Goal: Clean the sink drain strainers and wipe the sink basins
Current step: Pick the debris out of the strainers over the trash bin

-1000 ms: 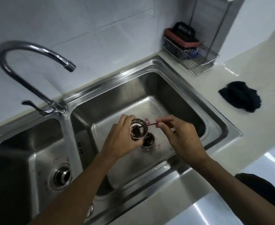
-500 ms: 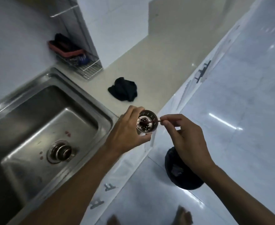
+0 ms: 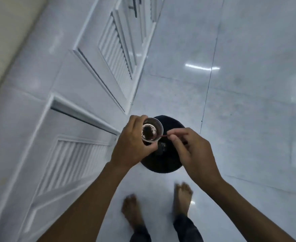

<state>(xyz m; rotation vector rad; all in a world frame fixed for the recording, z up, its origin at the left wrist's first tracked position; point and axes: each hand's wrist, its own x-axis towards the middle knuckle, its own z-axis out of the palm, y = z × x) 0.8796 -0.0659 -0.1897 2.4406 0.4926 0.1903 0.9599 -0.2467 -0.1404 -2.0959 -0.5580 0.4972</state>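
One strainer (image 3: 151, 131) over blk bin (image 3: 161, 165), prob.

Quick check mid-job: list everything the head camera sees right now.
drain strainer: 1, steel, dark debris inside, held above the bin
thin stick: 1, reddish-brown, tip at the strainer's rim
bin: 1, black, on the floor below the hands
cabinet doors: at least 2, white, louvred, left
floor: white glossy tiles, right
countertop edge: beige, top left
feet: 2, bare, bottom centre
left hand: grips the strainer
right hand: pinches the stick
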